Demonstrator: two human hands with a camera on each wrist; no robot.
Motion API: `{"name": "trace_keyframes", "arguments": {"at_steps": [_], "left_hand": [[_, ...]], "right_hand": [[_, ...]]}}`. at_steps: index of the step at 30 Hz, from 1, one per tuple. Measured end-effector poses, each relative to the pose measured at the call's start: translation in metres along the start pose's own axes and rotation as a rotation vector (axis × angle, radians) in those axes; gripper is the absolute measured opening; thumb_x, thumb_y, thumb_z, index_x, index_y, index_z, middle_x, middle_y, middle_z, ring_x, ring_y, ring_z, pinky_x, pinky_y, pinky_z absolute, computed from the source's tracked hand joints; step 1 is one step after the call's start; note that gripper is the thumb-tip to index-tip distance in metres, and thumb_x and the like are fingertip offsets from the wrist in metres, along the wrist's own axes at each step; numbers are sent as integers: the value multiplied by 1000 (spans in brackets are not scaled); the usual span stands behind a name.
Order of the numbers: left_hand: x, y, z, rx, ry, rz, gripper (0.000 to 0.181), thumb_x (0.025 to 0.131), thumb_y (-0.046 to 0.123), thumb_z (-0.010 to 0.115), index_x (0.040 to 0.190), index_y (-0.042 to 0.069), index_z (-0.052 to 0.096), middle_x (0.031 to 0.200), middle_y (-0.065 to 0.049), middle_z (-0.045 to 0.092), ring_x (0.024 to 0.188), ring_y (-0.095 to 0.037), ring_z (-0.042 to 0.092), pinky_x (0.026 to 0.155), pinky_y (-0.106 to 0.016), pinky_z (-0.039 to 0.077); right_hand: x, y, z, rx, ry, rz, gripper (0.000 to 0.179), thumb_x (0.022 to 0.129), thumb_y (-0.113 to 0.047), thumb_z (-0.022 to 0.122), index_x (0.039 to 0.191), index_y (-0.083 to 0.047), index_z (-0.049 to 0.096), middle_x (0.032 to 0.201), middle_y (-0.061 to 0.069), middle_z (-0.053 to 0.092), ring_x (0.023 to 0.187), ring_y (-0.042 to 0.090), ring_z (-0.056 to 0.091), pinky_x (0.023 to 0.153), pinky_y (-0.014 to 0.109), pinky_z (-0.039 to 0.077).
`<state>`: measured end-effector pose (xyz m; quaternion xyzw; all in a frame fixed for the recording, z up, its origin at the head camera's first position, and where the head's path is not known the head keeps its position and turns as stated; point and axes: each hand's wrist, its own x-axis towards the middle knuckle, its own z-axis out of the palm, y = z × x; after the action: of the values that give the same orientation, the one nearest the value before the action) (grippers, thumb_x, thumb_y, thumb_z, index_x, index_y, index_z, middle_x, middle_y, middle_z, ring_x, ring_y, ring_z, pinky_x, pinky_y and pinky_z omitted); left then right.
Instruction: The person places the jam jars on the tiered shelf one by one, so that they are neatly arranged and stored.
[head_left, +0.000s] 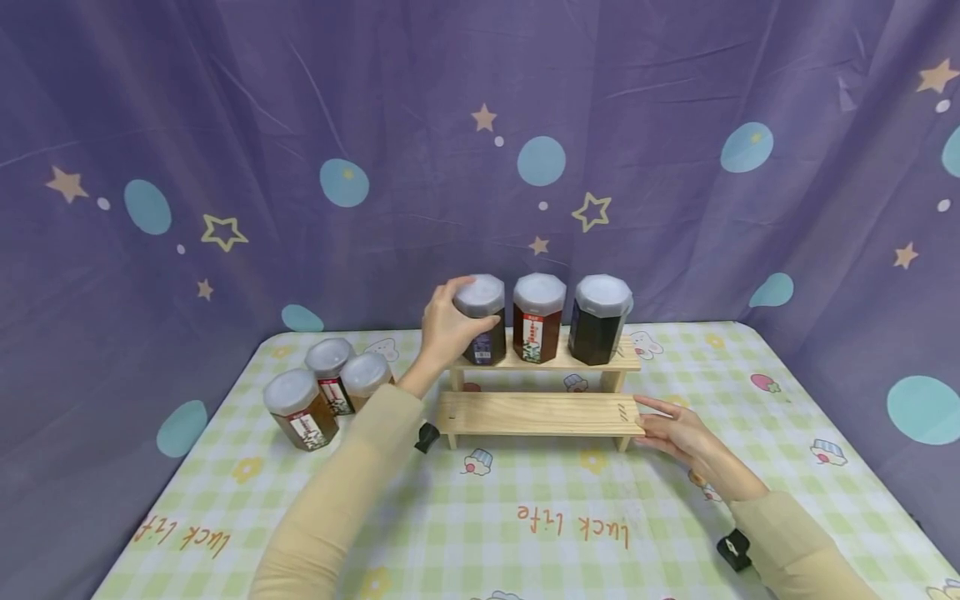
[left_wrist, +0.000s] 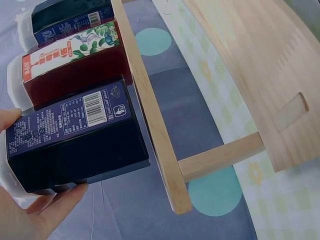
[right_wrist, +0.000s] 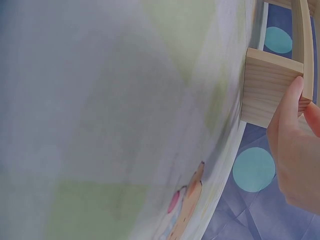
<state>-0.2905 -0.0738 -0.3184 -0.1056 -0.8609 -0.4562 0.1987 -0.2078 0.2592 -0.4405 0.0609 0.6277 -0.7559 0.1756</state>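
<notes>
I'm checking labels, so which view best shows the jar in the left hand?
The left wrist view: the jar appears largest there, with its barcode clear. The head view shows it smaller and partly covered by the left hand; the right wrist view doesn't show it.

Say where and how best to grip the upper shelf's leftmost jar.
Probably by its lid, pinched front and back from the open left, where the left hand holds it: the flat-sided jar is nearly upright, the red-labelled jar close on its right.
</notes>
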Motion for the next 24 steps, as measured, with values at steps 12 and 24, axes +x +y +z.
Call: {"name": "trace_keyframes", "arguments": {"at_steps": [12,24], "left_hand": [[4,-3,5,21,-33,-21,64,62,27,78,120,15,52,108,-14,52,96,-31,50,77,-43,43],[2,-4,4,45,-73,6,67,66,32,77,124,17,48,112,-14,48,97,-31,50,77,-44,43]], "right_hand": [[2,0,1,9,13,-4,63,87,0,51,139,3,15,91,2,64,82,17,64,81,35,47],[1,1,-2,45,-25,-10,64,87,0,51,139,4,12,91,3,63,82,17,64,79,33,49]]}}
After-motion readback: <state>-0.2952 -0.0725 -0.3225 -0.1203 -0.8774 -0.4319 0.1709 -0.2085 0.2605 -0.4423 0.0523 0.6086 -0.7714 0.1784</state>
